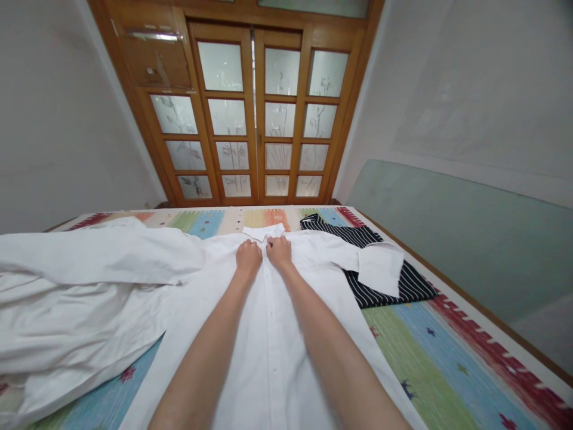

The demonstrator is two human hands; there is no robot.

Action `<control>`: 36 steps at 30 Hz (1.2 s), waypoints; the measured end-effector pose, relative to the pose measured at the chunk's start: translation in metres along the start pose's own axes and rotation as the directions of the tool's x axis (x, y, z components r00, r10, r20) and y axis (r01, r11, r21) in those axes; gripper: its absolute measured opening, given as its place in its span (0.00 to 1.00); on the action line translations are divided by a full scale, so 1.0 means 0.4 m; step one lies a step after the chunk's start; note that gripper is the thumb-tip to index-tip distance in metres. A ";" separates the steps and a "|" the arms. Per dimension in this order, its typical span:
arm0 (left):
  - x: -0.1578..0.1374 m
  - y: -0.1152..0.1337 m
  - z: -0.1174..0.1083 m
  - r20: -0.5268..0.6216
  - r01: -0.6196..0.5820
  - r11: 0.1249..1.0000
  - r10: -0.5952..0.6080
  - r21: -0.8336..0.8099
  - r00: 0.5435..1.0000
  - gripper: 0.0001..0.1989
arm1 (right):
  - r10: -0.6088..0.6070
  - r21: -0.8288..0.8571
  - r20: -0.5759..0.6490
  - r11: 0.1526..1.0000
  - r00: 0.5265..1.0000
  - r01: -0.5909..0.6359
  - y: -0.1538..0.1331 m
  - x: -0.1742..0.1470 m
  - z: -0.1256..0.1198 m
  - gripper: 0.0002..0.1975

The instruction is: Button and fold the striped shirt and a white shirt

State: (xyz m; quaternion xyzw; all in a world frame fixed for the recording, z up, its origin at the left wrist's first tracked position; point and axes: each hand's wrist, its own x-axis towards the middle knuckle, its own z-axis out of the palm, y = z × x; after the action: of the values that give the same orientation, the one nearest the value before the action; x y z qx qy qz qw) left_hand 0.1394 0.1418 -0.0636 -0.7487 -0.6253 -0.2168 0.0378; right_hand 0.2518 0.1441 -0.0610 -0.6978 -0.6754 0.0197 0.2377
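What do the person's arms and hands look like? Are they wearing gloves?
No gloves: the left hand and right hand are bare. The forearms look smooth, with no sleeves, watch or bracelet showing. I can't tell about rings.

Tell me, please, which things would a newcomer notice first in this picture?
Probably the large white shirt laid out across the lower middle, with the left hand and right hand curled at its front, just below the collar. Next, the black-and-white striped cloth partly under the sleeve at picture right, and the wooden doors with glass panes at the back.
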 end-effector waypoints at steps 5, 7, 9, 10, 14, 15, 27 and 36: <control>-0.053 -0.036 -0.010 0.079 -0.098 0.995 0.101 -0.035 0.992 0.20 | -0.080 -0.033 0.036 0.996 0.996 0.081 -0.006 -0.032 -0.005 0.19; -0.065 -0.041 -0.013 0.134 -0.089 0.995 0.095 -0.052 0.986 0.24 | -0.111 -0.024 0.075 0.993 0.991 0.113 -0.007 -0.051 -0.007 0.21; -0.070 -0.040 -0.017 0.163 -0.063 0.997 0.071 -0.053 0.984 0.26 | -0.116 -0.027 0.121 0.992 0.986 0.120 -0.009 -0.072 -0.010 0.23; -0.071 -0.038 -0.018 0.167 -0.053 0.997 0.061 -0.052 0.984 0.26 | -0.111 -0.032 0.132 0.993 0.985 0.116 -0.010 -0.082 -0.011 0.24; -0.072 -0.034 -0.027 0.167 -0.058 0.997 0.067 -0.056 0.984 0.24 | -0.108 -0.049 0.091 0.992 0.990 0.113 -0.010 -0.110 -0.017 0.24; -0.074 -0.035 -0.030 0.161 -0.066 0.996 0.075 -0.060 0.984 0.23 | -0.113 -0.049 0.077 0.992 0.991 0.117 -0.008 -0.113 -0.019 0.23; -0.085 -0.043 -0.044 0.051 -0.325 0.905 0.351 -0.275 0.935 0.18 | -0.056 0.311 -0.117 0.946 0.992 0.091 0.027 -0.112 -0.026 0.12; -0.090 -0.031 -0.054 0.066 -0.384 0.890 0.411 -0.246 0.909 0.17 | -0.056 0.286 -0.157 0.953 0.986 0.099 0.027 -0.108 -0.023 0.09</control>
State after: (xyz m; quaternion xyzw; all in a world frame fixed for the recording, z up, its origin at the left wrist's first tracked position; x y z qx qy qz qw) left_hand 0.1173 0.1042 -0.0599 -0.8715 -0.4309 -0.2307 -0.0409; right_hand 0.2615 0.1006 -0.0694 -0.6273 -0.6726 0.0587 0.3883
